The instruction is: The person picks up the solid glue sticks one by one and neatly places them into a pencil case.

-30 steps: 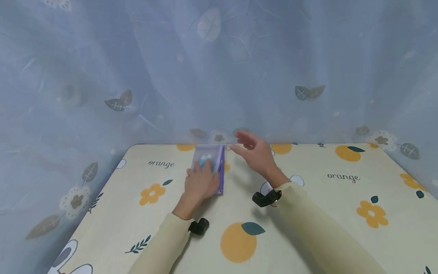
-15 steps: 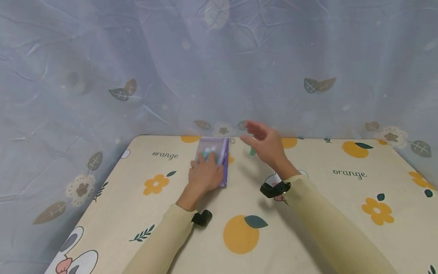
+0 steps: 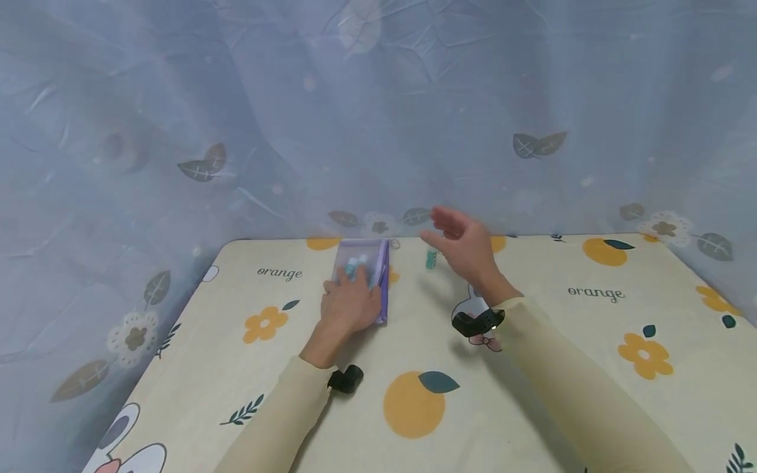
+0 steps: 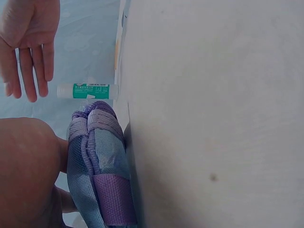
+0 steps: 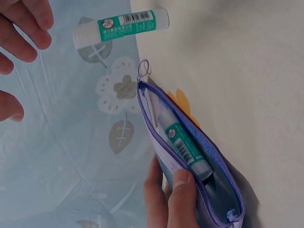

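Observation:
A zippered mesh pouch (image 3: 361, 247) with purple trim lies toward the back of the table, its long opening gaping on the right side. My left hand (image 3: 349, 305) rests on its upper face with fingers spread, thumb near the opening's rim. Inside, a glue stick (image 5: 185, 147) with a green label shows through the opening; pale caps show through the mesh in the head view. Another green-labelled glue stick (image 3: 431, 258) stands upright on the table right of the pouch. My right hand (image 3: 464, 249) is raised just beside that stick, fingers loosely bent and holding nothing.
The table has a cream cloth (image 3: 514, 407) printed with oranges and flowers. A pale blue curtain (image 3: 378, 118) hangs behind its back edge and down the left side. A small zipper ring (image 5: 144, 70) sits at the pouch's far corner.
My right hand has moved right and slightly away from the pouch, bringing the standing glue stick into view. My left hand has stayed on the pouch. The head view has shifted a little.

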`<state>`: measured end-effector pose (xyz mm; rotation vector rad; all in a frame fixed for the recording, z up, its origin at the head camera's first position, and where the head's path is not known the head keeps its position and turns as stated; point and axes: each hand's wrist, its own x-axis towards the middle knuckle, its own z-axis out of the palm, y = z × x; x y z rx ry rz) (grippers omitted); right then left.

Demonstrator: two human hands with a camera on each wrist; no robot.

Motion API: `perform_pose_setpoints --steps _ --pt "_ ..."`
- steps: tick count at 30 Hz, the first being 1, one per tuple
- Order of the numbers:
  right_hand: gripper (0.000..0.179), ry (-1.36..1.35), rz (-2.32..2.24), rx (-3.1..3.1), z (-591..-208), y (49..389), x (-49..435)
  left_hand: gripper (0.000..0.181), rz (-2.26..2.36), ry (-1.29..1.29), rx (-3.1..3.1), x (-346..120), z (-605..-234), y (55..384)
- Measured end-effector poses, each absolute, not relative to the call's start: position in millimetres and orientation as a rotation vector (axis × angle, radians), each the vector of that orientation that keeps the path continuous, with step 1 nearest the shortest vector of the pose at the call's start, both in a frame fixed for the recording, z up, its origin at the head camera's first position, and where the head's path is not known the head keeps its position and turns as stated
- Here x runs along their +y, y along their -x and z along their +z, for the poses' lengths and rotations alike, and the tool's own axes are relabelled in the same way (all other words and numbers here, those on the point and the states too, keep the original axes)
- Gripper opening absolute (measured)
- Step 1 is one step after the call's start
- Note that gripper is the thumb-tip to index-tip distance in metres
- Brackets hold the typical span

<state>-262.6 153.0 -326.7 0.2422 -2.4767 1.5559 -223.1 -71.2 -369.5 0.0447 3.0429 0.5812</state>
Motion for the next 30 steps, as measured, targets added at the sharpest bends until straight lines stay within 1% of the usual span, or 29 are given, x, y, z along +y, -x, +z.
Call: perform_pose_setpoints --steps 10,15,21,30 --pt "0.063 -0.148 1.619 -2.412 -332 265 169 0.063 0.617 -0.064 3.033 -65 -374 224" --pt "0.063 -0.122 1.639 -2.415 -335 267 163 0.065 0.645 -0.064 3.022 -73 -373 222" --pt "0.064 -0.11 1.694 -2.458 -345 270 144 0.065 0.678 -0.016 3.02 -92 -379 214" --pt "0.065 -0.049 1.732 -2.461 -349 271 164 0.061 0.671 -0.066 3.059 -75 -375 220"
